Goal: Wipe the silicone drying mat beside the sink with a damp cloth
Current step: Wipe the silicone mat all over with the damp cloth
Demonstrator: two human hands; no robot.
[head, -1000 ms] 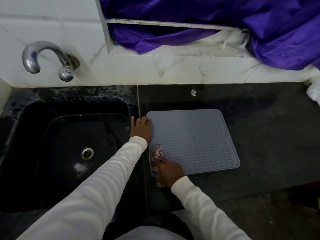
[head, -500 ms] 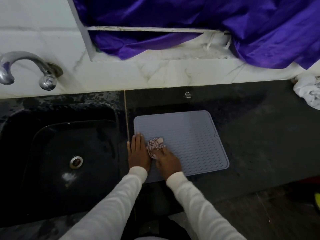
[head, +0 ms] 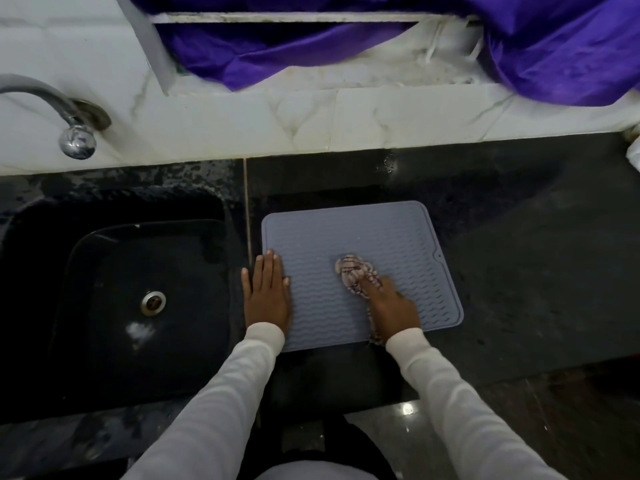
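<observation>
The grey ribbed silicone mat [head: 363,237] lies flat on the black counter, just right of the sink. My left hand [head: 266,295] rests flat, fingers together, on the mat's left edge and pins it down. My right hand [head: 391,304] presses a crumpled checked cloth [head: 356,271] onto the middle of the mat; the cloth sticks out beyond my fingers and trails under my palm toward the wrist.
A black sink [head: 138,299] with a metal drain [head: 153,302] lies to the left, with a chrome tap [head: 69,123] on the white tiled wall. Purple fabric [head: 536,46] hangs over the ledge behind. Dark counter [head: 536,254] stretches right; something white [head: 633,150] sits at its far right edge.
My right hand has slid the cloth from the mat's left side, beside my left hand, to its middle. My left hand moved from the far left corner down the left edge.
</observation>
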